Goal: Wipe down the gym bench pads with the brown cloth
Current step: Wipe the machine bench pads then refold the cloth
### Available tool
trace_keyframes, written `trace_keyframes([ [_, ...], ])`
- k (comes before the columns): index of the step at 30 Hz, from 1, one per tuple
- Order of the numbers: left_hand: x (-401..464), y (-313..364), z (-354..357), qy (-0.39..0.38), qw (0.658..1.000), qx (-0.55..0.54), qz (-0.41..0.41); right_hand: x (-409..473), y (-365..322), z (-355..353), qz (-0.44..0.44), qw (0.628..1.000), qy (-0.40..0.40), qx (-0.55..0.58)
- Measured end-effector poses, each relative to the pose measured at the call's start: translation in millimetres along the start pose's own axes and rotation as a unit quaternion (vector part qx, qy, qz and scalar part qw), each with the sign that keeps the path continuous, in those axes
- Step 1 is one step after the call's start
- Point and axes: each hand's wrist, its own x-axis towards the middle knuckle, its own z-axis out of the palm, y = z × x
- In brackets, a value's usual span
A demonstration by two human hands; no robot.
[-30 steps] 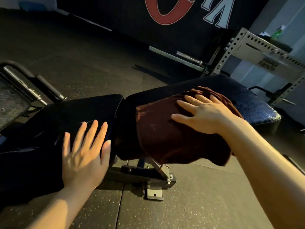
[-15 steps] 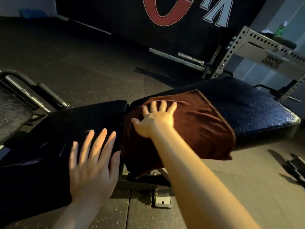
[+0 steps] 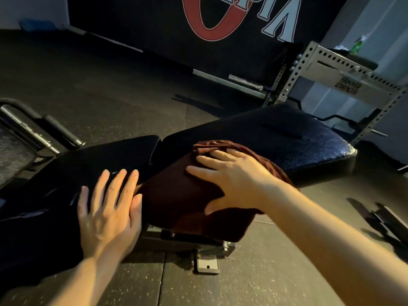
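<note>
A black gym bench runs across the view in two pads: a seat pad [image 3: 66,177] on the left and a longer back pad [image 3: 287,138] on the right. The brown cloth [image 3: 176,199] lies bunched over the near end of the back pad and hangs over its front edge. My right hand [image 3: 234,180] presses flat on the cloth, fingers spread and pointing left. On the seat pad my left hand [image 3: 108,213] rests flat with straight fingers, just left of the cloth.
The bench's metal frame and foot [image 3: 207,261] stand on the dark rubber floor below the cloth. A perforated steel rack [image 3: 344,78] and a barbell [image 3: 242,82] are behind on the right. Another machine's handles [image 3: 39,131] sit at the left edge.
My right hand slid the cloth back to the right along the back pad, bunching it up after its reach toward the gap between the pads. The left hand stayed flat on the seat pad.
</note>
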Motion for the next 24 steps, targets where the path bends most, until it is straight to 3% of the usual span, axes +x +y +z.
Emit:
trace_keyframes([
  [5,-3.0,1.1,1.7,-0.022,0.999,0.004,-0.024,-38.2,34.5,-3.6,0.074,0.997,-0.002,0.000],
  [11,-3.7,0.1,-2.0,-0.024,1.000,0.000,-0.004,-18.9,1.3,0.8,0.106,0.994,-0.007,0.007],
  [19,-3.8,-8.7,3.7,-0.002,0.999,-0.005,0.034,66.2,-84.0,6.6,0.071,0.997,-0.020,0.004],
  [24,-2.8,-11.0,6.4,0.009,0.999,-0.013,0.034,76.5,-80.7,5.0,0.018,0.999,-0.023,0.035],
])
